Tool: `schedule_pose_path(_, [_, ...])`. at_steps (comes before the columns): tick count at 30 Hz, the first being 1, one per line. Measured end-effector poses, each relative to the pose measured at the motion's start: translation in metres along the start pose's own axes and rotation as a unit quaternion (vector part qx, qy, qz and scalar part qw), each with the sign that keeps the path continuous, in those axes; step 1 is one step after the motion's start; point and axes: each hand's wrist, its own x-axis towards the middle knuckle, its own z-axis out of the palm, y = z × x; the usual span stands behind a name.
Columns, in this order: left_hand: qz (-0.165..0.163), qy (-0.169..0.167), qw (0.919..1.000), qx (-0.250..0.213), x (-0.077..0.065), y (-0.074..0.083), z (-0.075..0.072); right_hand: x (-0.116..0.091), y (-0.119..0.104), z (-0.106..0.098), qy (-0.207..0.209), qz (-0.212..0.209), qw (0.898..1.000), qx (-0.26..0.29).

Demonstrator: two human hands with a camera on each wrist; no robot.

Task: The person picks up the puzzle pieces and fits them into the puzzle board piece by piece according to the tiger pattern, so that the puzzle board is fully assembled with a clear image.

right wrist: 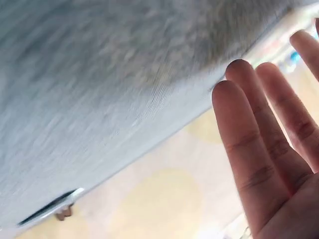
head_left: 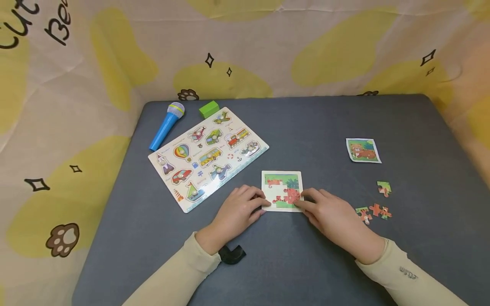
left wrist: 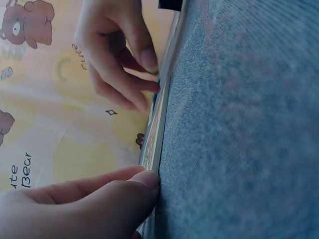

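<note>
Your left hand [head_left: 239,208] rests with relaxed fingers against the left edge of the small jigsaw tray [head_left: 282,191], which lies flat near the middle of the grey table [head_left: 306,127]. Your right hand [head_left: 331,214] presses straight fingertips on the red puzzle piece [head_left: 292,196] at the tray's lower right. Loose pieces [head_left: 377,210] lie to your right, near the tiger picture card [head_left: 363,150]. A vehicle peg puzzle board [head_left: 208,155] sits left of the tray.

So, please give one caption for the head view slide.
Both hands, left and right, steady a small jigsaw tray on a grey table.
</note>
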Motion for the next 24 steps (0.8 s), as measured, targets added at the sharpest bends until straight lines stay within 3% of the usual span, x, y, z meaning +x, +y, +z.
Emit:
schedule_pose_path(3, [0.003,0.000,1.0000,-0.002,0.001,0.000,0.001,-0.012,0.016,-0.014,-0.009,0.027,0.999,0.023])
schedule_pose_path(6, [0.003,-0.001,1.0000,-0.001,0.001,0.000,0.001,-0.027,0.038,-0.027,-0.053,0.071,0.996,0.032])
schedule_pose_path(10, [0.002,-0.003,1.0000,-0.001,0.001,-0.001,0.000,-0.045,0.062,-0.037,-0.155,0.135,0.977,0.057])
schedule_pose_path(13, [0.001,-0.003,1.0000,-0.002,0.001,-0.001,-0.001,-0.051,0.073,-0.038,-0.191,0.153,0.965,0.090])
schedule_pose_path(18, [-0.001,0.000,1.0000,-0.005,0.000,-0.003,-0.001,-0.055,0.082,-0.036,-0.201,0.152,0.955,0.154])
schedule_pose_path(24, [0.000,0.000,1.0000,-0.006,0.000,-0.002,0.001,-0.070,0.093,-0.040,-0.192,0.141,0.965,0.111])
